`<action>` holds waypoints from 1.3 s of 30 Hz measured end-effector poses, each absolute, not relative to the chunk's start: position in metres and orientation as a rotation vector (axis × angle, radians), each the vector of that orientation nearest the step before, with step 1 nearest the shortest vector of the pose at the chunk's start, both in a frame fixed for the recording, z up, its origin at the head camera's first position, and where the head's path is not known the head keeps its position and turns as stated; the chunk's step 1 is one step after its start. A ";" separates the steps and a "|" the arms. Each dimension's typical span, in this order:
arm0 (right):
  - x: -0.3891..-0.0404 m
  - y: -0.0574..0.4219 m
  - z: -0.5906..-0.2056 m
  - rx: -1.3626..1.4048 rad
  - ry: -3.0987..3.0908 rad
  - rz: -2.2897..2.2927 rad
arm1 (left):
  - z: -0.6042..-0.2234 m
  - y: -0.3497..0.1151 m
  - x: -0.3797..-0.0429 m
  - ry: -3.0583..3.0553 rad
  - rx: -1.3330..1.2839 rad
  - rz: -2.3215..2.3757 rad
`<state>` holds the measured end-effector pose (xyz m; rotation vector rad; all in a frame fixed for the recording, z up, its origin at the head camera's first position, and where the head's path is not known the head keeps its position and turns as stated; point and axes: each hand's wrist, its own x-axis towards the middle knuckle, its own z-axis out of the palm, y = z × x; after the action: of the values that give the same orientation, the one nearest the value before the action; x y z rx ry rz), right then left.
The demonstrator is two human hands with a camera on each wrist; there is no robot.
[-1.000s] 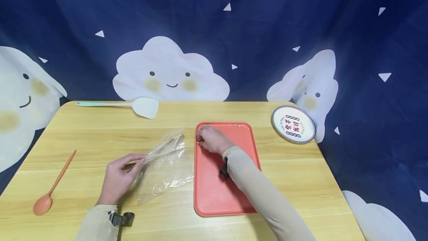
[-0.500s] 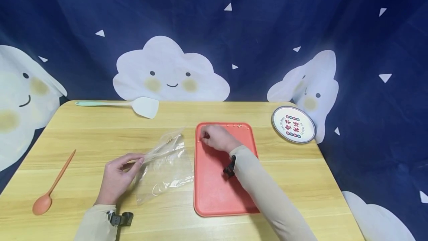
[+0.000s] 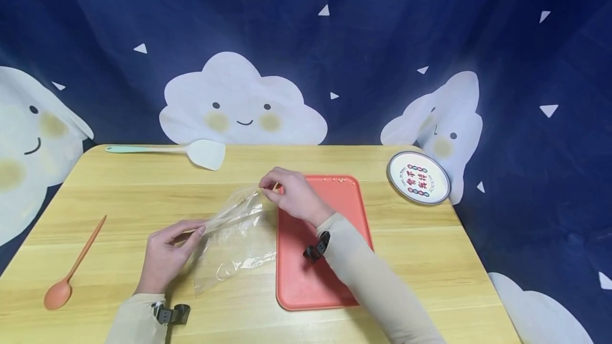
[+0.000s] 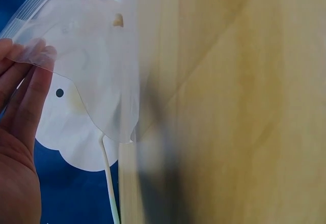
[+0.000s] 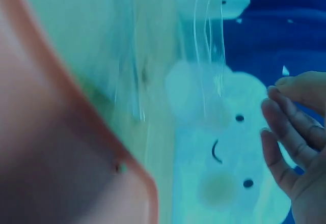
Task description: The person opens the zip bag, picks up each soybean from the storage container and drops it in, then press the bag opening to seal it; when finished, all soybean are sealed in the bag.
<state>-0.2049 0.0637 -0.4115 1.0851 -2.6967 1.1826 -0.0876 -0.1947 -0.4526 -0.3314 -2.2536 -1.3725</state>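
Note:
A clear zip-lock bag (image 3: pixel 239 248) lies tilted on the wooden table with its mouth toward the red tray (image 3: pixel 325 269). Fingers and thumb of my left hand (image 3: pixel 167 251) pinch the bag's edge, also visible in the left wrist view. Several small beige kernels (image 3: pixel 241 200) show inside it. My right hand (image 3: pixel 296 195) is over the tray's left rim, its fingertips right at the bag's mouth. Thumb and index finger pinch together at a small yellowish kernel, mostly hidden by the fingers. More kernels (image 3: pixel 341 180) lie along the tray's far edge.
An orange spoon (image 3: pixel 58 294) lies at the left of the table. A white spatula (image 3: pixel 206 154) with a mint handle lies along the back edge. At the back right stands an oval plate (image 3: pixel 418 178) with red lettering. A dark blue cloud-print curtain (image 3: pixel 358 41) hangs behind.
My right hand has moved left from inside the tray's far left corner to the bag's mouth. The left hand keeps its hold on the bag, nearly still.

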 end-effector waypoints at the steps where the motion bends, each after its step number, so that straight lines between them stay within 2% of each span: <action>1: -0.204 0.059 -0.411 1.089 -2.679 1.209 | -0.451 -0.194 -0.087 -2.256 -0.329 -1.374; 10: -0.196 0.018 -0.424 1.167 -2.760 1.174 | -0.452 -0.196 -0.087 -2.266 -0.334 -1.375; 16: -0.195 0.012 -0.430 1.217 -2.791 1.073 | -0.457 -0.198 -0.088 -2.274 -0.337 -1.368; 26: -0.203 0.048 -0.421 1.081 -2.760 1.146 | -0.453 -0.197 -0.088 -2.274 -0.347 -1.380; 39: -0.225 0.097 -0.443 0.940 -3.008 0.983 | -0.455 -0.197 -0.088 -2.275 -0.343 -1.378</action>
<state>-0.2251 0.0975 -0.4434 0.9400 -3.0079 0.9826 -0.0878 -0.1966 -0.4552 -0.3429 -2.2754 -1.3776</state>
